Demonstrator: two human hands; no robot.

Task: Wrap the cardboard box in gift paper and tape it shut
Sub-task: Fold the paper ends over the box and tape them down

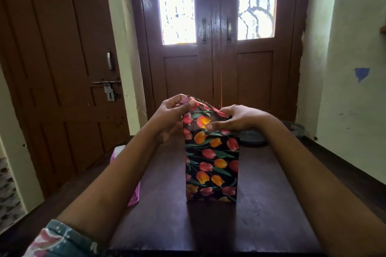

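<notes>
The box stands upright on the dark wooden table, fully covered in black gift paper printed with red and orange tulips. Loose paper sticks up at its top end. My left hand pinches the raised paper flap at the top left corner. My right hand grips the top right, thumb pressing the paper onto the near face and fingers curled over the top edge. The cardboard itself is hidden under the paper. No tape is in view.
A dark round dish sits on the table behind my right wrist, with another dark bowl further right. A pink object lies off the table's left edge. Brown doors stand behind; a wall runs along the right.
</notes>
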